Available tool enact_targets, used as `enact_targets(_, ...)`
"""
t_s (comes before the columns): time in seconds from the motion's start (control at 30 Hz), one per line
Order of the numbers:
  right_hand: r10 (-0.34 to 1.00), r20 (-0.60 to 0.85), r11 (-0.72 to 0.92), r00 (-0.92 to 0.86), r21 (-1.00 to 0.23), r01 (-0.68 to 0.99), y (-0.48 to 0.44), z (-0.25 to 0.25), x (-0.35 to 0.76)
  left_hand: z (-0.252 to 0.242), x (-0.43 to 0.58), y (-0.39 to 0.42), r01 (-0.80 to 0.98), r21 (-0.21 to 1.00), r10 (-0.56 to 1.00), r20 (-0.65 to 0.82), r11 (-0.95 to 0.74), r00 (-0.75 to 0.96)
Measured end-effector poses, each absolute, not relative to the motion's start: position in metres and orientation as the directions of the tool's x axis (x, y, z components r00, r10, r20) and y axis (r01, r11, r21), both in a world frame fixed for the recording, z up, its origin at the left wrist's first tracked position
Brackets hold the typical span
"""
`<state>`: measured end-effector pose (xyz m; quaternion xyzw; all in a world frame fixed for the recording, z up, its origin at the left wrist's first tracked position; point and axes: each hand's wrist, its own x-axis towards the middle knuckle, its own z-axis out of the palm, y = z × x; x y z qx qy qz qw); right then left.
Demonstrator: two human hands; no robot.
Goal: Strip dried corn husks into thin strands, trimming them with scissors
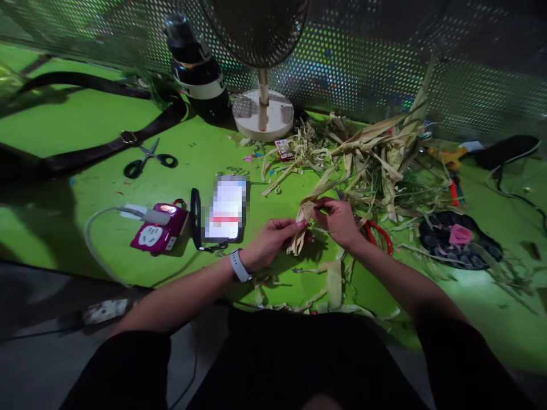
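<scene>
A dry, pale corn husk (304, 212) is held up over the green table between my two hands. My left hand (273, 238) pinches its lower part between thumb and fingers, and a grey-white watch band sits on that wrist. At the husk's right side, my right hand (337, 221) has its fingers closed on the upper part. Red-handled scissors (378, 236) lie just beyond my right wrist, partly hidden by it. Cut husk scraps (334, 283) are scattered on the table edge below my hands.
A heap of husks (384, 151) spreads at the back right, near a black round tray (444, 250). Left of my hands are a phone (226, 208), a purple power adapter (159, 230) and black scissors (150, 159). Behind stand a fan (262, 114) and a dark bottle (200, 80).
</scene>
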<state>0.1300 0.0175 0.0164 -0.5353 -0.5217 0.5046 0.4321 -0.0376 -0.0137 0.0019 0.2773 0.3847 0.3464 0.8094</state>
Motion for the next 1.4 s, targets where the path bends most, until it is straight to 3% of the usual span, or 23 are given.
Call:
enact_targets(0.3, 0.956, -0.285, -0.289, -0.069, -0.955, -0.060, 0.022, 0.013, 0.131, 0.002, -0.035, -0.016, -0.354, 0.722, 0.785, -0.425, 0.595, 0.451)
enact_targets(0.47, 0.957, -0.289, -0.291, -0.037, -0.948, -0.131, 0.018, 0.012, 0.127, 0.003, -0.033, -0.017, -0.339, 0.750, 0.805, -0.421, 0.568, 0.418)
enact_targets(0.7, 0.981, -0.189, -0.189, -0.029, -0.982, 0.000, 0.014, 0.005, 0.124, 0.004, -0.034, -0.019, -0.276, 0.812, 0.833, -0.394, 0.514, 0.389)
enact_targets(0.9, 0.980, -0.196, -0.196, -0.019, -0.980, 0.019, 0.011, 0.013, 0.124, 0.007, -0.035, -0.018, -0.319, 0.742, 0.790, -0.448, 0.590, 0.418)
enact_targets(1.1, 0.978, -0.156, -0.130, 0.136, -0.974, -0.185, 0.021, 0.017, 0.126, 0.009, -0.037, -0.020, -0.311, 0.715, 0.756, -0.459, 0.626, 0.467)
enact_targets(1.3, 0.959, -0.266, -0.215, 0.102, -0.911, -0.351, 0.029, 0.020, 0.129, 0.004, -0.038, -0.021, -0.284, 0.716, 0.734, -0.455, 0.638, 0.504)
enact_targets(1.4, 0.959, -0.267, -0.222, 0.092, -0.913, -0.341, 0.036, 0.026, 0.138, 0.003, -0.039, -0.021, -0.264, 0.728, 0.726, -0.438, 0.632, 0.531)
